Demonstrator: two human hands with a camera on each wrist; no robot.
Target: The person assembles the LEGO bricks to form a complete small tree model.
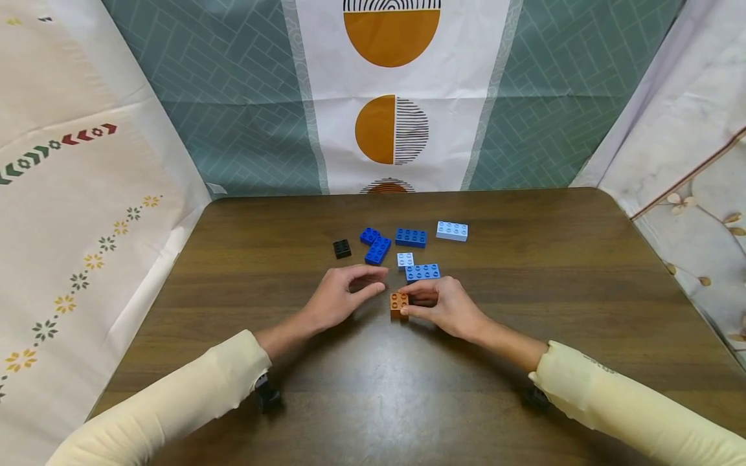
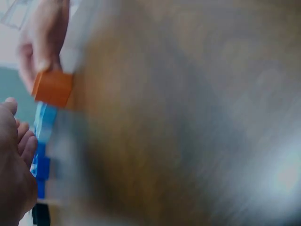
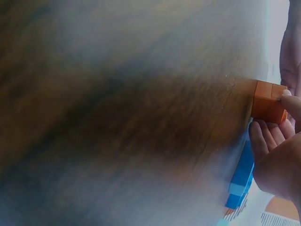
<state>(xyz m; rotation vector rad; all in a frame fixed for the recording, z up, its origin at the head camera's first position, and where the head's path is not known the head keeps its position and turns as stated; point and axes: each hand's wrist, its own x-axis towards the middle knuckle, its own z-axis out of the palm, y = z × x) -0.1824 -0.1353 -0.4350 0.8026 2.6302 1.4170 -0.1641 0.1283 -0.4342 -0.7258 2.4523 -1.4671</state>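
Observation:
An orange toy building brick (image 1: 397, 305) with studs on top stands on the brown table in front of me. My right hand (image 1: 445, 307) pinches its right side between thumb and fingers; the grip shows again in the right wrist view, on the orange brick (image 3: 269, 101). To the left of the brick, my left hand (image 1: 345, 294) hovers with relaxed fingers and nothing in them, a small gap from it. Just behind the right fingers lies a medium-blue brick (image 1: 422, 272), and a small pale-blue brick (image 1: 405, 259) sits against its left end.
Farther back lie two bright-blue bricks, a small one (image 1: 369, 235) and a longer one (image 1: 377, 250). A dark-blue brick (image 1: 410, 237), a light-blue brick (image 1: 451, 231) and a black brick (image 1: 342, 248) are near them. A patterned cloth (image 1: 250, 129) hangs behind the table (image 1: 233, 272).

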